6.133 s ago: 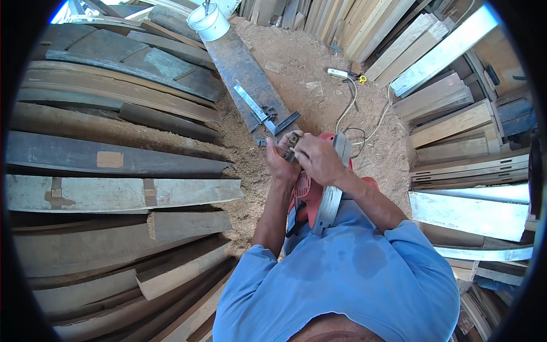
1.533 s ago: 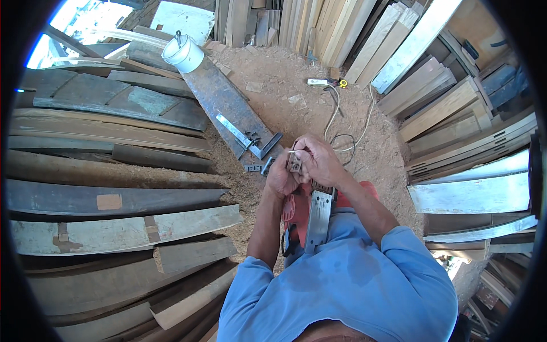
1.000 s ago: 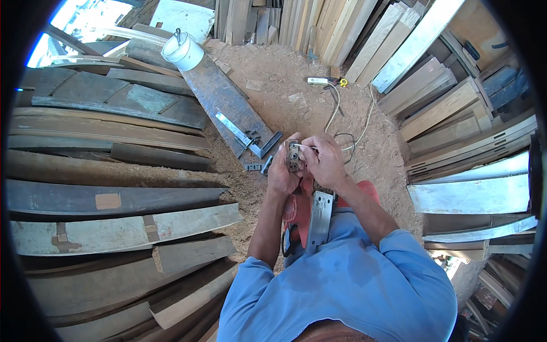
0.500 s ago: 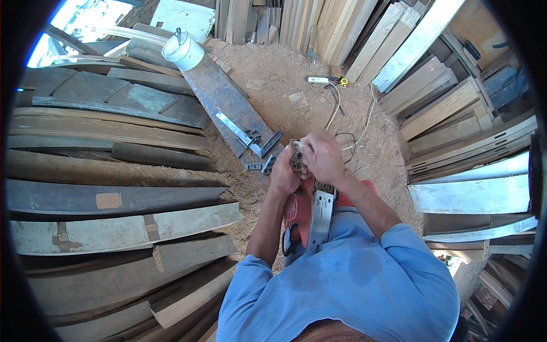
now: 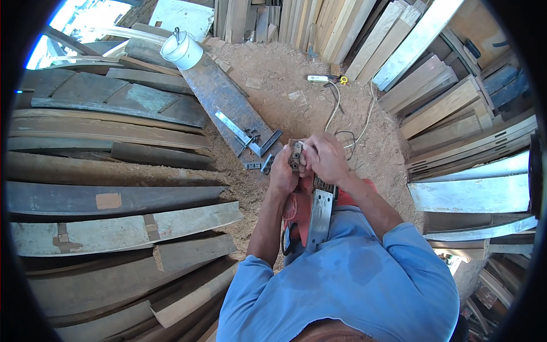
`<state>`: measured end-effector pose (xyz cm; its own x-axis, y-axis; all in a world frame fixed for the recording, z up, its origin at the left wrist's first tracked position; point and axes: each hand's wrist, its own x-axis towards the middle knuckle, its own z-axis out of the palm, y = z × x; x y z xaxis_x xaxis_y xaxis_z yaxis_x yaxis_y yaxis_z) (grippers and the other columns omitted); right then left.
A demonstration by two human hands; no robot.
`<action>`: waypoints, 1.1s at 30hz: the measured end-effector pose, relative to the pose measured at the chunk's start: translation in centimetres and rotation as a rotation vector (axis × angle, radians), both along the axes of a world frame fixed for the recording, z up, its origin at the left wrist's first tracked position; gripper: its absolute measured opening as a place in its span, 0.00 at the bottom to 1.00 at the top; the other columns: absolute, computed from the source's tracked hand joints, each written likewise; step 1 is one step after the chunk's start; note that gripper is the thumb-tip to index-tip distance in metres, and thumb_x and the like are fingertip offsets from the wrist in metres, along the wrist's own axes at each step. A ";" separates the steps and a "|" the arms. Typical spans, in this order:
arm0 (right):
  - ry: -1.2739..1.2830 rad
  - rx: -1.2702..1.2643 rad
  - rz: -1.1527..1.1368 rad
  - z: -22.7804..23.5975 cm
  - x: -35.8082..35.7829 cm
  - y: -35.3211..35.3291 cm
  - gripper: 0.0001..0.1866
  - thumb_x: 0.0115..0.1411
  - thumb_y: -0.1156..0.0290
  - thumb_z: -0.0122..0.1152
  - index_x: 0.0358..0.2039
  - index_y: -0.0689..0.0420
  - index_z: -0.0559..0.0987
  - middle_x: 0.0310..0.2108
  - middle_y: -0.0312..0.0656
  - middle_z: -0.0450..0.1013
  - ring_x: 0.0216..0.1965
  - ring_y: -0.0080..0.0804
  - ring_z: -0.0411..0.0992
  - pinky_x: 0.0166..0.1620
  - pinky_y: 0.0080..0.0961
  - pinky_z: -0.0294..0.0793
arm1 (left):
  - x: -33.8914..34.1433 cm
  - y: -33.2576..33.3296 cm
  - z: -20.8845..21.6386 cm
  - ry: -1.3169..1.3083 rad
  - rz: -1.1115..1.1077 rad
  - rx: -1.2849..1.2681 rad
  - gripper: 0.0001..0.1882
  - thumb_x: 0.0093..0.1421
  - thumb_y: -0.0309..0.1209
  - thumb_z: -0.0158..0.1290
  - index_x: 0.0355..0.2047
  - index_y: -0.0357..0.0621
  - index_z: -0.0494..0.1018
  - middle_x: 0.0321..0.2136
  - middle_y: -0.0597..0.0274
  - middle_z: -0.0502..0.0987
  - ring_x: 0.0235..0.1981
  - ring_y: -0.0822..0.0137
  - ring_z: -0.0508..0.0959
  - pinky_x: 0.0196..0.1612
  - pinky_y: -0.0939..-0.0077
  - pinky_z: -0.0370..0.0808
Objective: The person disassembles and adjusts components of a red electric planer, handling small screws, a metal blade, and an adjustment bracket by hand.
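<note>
Above my lap, my left hand [image 5: 283,172] is closed round a dark metal block [image 5: 296,155] with several round bolt heads or holes in its face. My right hand [image 5: 327,158] is curled against the block's right side, fingertips pinched together; what they grip is hidden. Below them a red power tool [image 5: 302,212], which looks like a hand planer, lies on my lap with its flat metal sole plate [image 5: 321,215] facing up. Beside my left hand, at the near end of a board, is a smaller metal piece [image 5: 267,165] with bolts.
A dirty board [image 5: 219,94] ahead carries a white bucket [image 5: 183,52] and a metal square-like tool [image 5: 235,126]. Stacked planks [image 5: 114,196] fill the left; more lumber [image 5: 450,119] stands at right. A pale cord [image 5: 365,130] and a power strip [image 5: 318,78] lie on the sawdust-covered floor.
My right hand has shifted slightly down and right from over the block to its right side, so more of the block's face shows. My left hand keeps its hold.
</note>
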<state>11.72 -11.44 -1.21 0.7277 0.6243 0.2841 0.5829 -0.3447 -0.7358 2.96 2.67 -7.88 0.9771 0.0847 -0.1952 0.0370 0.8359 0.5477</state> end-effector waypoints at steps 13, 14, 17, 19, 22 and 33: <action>-0.059 -0.058 0.137 0.0 -1.4 -1.0 0.06 0.60 0.69 0.61 0.32 0.57 0.75 0.31 0.45 0.70 0.38 0.49 0.71 0.44 0.45 0.69 | 0.2 -0.6 2.8 -0.010 0.085 -0.251 0.23 0.74 0.42 0.38 0.49 0.36 0.74 0.47 0.51 0.80 0.47 0.54 0.81 0.52 0.57 0.78; -0.068 -0.057 0.161 -0.1 -1.6 -1.2 0.06 0.60 0.69 0.61 0.32 0.57 0.75 0.31 0.45 0.70 0.38 0.49 0.71 0.44 0.44 0.69 | 0.1 -0.6 2.8 -0.026 0.076 -0.239 0.23 0.74 0.42 0.38 0.49 0.36 0.74 0.48 0.50 0.80 0.48 0.54 0.80 0.53 0.57 0.78; -0.008 -0.063 0.154 -0.9 -1.7 -0.9 0.05 0.60 0.70 0.61 0.32 0.56 0.76 0.31 0.45 0.71 0.39 0.49 0.71 0.44 0.44 0.70 | -0.1 -0.3 1.6 -0.083 0.049 -0.231 0.24 0.74 0.43 0.37 0.50 0.36 0.73 0.52 0.45 0.77 0.53 0.51 0.78 0.56 0.56 0.76; -0.038 0.010 0.129 -1.3 -1.7 -0.3 0.04 0.59 0.70 0.61 0.32 0.56 0.76 0.31 0.46 0.71 0.39 0.49 0.72 0.44 0.44 0.70 | 0.2 0.3 0.2 -0.134 0.022 -0.262 0.25 0.73 0.47 0.37 0.51 0.37 0.71 0.56 0.40 0.74 0.57 0.48 0.75 0.58 0.53 0.74; -0.026 0.055 0.195 -0.9 -2.2 -0.2 0.04 0.59 0.71 0.61 0.31 0.57 0.76 0.31 0.46 0.72 0.38 0.50 0.72 0.45 0.44 0.70 | 0.1 -0.3 1.1 -0.050 0.018 -0.239 0.25 0.73 0.47 0.37 0.51 0.38 0.71 0.54 0.41 0.75 0.57 0.47 0.75 0.61 0.51 0.72; -0.034 0.001 0.193 -0.4 -2.2 -0.9 0.04 0.57 0.75 0.62 0.30 0.59 0.76 0.30 0.48 0.71 0.37 0.50 0.72 0.42 0.43 0.71 | 0.2 -0.2 1.2 -0.160 0.078 -0.256 0.25 0.74 0.46 0.35 0.53 0.38 0.70 0.57 0.38 0.73 0.62 0.43 0.71 0.66 0.47 0.66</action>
